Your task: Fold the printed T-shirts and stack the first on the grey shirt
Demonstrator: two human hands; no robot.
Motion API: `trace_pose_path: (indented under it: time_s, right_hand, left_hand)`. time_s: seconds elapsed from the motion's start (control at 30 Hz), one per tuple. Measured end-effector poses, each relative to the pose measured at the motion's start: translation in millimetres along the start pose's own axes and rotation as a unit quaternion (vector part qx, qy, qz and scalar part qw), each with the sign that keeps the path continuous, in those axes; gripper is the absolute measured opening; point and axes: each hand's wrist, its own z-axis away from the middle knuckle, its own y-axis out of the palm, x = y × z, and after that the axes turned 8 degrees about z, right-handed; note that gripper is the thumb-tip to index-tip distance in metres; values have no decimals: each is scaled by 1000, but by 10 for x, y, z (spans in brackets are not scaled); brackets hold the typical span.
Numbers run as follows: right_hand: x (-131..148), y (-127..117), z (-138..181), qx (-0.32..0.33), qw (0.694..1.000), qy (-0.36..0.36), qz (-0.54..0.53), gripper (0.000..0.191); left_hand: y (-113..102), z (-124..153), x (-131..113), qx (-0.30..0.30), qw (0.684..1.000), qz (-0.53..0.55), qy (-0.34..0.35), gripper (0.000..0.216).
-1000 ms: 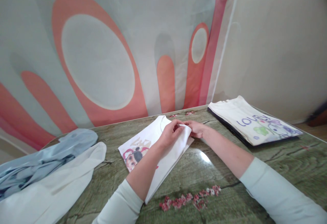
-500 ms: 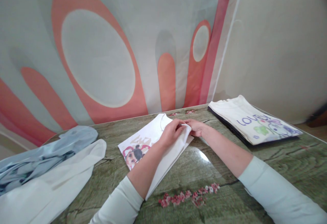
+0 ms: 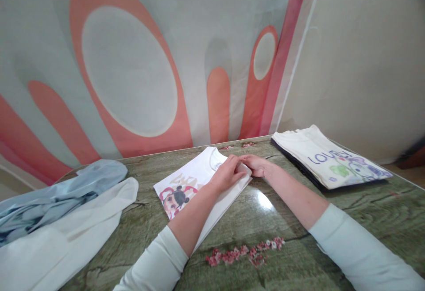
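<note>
A white T-shirt [image 3: 202, 167] lies folded on the table in front of me, printed with a cartoon girl with dark hair buns and pink bows. My left hand [image 3: 229, 171] rests over its upper right part, fingers curled at the edge and thumb on the cloth. My right hand [image 3: 255, 165] pinches the same corner from the right side, its fingertips close to those of my left. Some of the fingertips are hidden behind the left hand and the fabric.
A folded stack topped by a white shirt [image 3: 318, 151] lettered "LOVELY" lies at the right, dark cloth beneath. On the left lie loose light-blue [image 3: 102, 174] and white garments [image 3: 83, 233]. The wood-patterned table [image 3: 292, 255] meets a printed wall panel [image 3: 195, 25] behind.
The lifted corner of the T-shirt has come down flatter under my hands. My left hand has turned to lie more on top of the cloth. The view has shifted slightly.
</note>
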Motion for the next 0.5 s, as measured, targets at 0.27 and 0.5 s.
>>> trace_pose_path:
  time_s: [0.27, 0.5]
  right_hand:
    - [82, -85, 68, -56, 998, -26, 11, 29]
    - [-69, -142, 338, -115, 958, -87, 249, 19]
  left_hand:
    - [48, 22, 18, -18, 999, 30, 31, 61]
    - [77, 45, 65, -21, 1000, 11, 16, 53]
